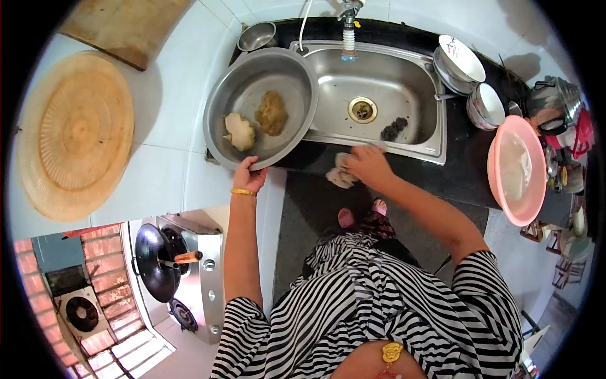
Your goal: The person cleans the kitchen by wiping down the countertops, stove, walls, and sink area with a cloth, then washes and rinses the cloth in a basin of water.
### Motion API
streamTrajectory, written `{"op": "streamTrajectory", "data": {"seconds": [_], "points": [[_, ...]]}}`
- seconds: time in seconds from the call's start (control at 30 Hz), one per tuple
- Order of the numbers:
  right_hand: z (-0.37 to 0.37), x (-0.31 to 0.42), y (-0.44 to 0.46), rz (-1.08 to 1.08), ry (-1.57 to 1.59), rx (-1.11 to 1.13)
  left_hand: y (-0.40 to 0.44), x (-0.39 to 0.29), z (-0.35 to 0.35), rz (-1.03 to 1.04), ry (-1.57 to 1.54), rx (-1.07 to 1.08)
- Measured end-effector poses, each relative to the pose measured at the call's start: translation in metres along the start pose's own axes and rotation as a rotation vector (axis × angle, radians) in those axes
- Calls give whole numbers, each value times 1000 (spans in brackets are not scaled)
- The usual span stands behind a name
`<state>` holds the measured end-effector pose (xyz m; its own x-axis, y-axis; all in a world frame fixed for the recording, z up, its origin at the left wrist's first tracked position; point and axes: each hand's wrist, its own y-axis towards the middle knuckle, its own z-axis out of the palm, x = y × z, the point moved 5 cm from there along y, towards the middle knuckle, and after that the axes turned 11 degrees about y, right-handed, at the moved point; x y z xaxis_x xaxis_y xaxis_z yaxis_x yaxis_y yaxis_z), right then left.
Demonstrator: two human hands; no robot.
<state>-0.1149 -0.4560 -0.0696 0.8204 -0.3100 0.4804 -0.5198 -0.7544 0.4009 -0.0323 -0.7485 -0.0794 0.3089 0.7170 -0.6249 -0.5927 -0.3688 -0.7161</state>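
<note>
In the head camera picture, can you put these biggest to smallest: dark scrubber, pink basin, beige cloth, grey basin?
1. Grey basin
2. Pink basin
3. Beige cloth, partly hidden by the right hand
4. Dark scrubber

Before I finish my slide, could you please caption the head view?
At the sink, the left hand grips a metal basin at its rim; the right hand holds a cloth.

Left grip (pixel 251 177) holds a metal basin (pixel 291 82), right grip (pixel 370 165) a cloth (pixel 341 177).
</note>
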Motion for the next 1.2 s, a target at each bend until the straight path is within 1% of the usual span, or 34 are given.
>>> {"op": "streamTrajectory", "data": {"seconds": [0.13, 0.17, 0.2, 0.23, 0.27, 0.3, 0.33, 0.37, 0.4, 0.43, 0.47, 0.5, 0.53, 0.57, 0.6, 0.63, 0.67, 0.73, 0.77, 0.8, 0.87, 0.93, 1.0, 1.03, 1.07, 1.13, 1.17, 1.2], "points": [[-54, -21, -52, 98, -63, 33, -3, 1, 1, 9, 26, 60], [-63, -28, -62, 127, -56, 36, -3, 1, 0, 1, 44, 52], [-67, -32, -70, 113, -59, 34, -2, 2, 0, -6, 60, 44], [-69, -39, -77, 159, -82, 31, -1, 3, -1, -9, 76, -4], [-69, -45, -79, 204, -104, 27, 0, 2, -1, 3, 65, -4], [-69, -41, -73, 173, -171, -1, 0, 3, -1, -11, 81, -20], [-64, -36, -60, 162, -171, -1, 0, 5, -3, -27, 99, -35], [-55, -36, -45, 275, -213, 62, 5, 7, -7, -64, 124, -26], [-47, -37, -32, 390, -255, 126, 3, 6, -5, -58, 120, -25], [-41, -33, -19, 388, -256, 124, -1, 4, -5, 2, 157, -104], [-32, -29, -7, 355, -161, 133, -4, 1, -7, 60, 195, -183], [-26, -29, 3, 321, -68, 138, -7, 1, -10, 64, 195, -179], [-22, -35, 9, 320, -73, 129, -11, -11, -18, 239, 200, -256], [-16, -40, 15, 330, 144, 81, -15, -27, -25, 413, 203, -331], [-14, -44, 21, 337, 359, 32, -9, -37, -31, 418, 204, -319], [-27, -37, 34, 512, 418, 113, -2, -54, -42, 477, 213, -350], [-25, -40, 42, 516, 410, 100, 6, -68, -52, 534, 223, -381], [-19, -43, 64, 605, 555, 132, 23, -93, -51, 559, 287, -310], [-18, -42, 73, 786, 576, 190, 32, -106, -48, 581, 347, -256], [-15, -38, 88, 793, 575, 167, 45, -115, -53, 588, 359, -236], [-5, -35, 106, 934, 657, 202, 73, -126, -62, 543, 674, -282], [4, -34, 118, 951, 726, 121, 73, -122, -57, 550, 706, -290], [23, -35, 129, 771, 801, 69, 87, -120, -59, 650, 761, -206], [25, -35, 129, 859, 805, 65, 76, -119, -51, 650, 668, -201], [25, -31, 127, 874, 807, 50, 65, -118, -40, 645, 682, -186], [25, -22, 117, 1012, 1068, -44, 51, -115, -34, 615, 458, -241], [26, -21, 112, 1020, 1067, -61, 56, -117, -34, 613, 467, -226], [28, -21, 105, 1034, 1071, -104, 57, -119, -32, 630, 488, -165]]}}
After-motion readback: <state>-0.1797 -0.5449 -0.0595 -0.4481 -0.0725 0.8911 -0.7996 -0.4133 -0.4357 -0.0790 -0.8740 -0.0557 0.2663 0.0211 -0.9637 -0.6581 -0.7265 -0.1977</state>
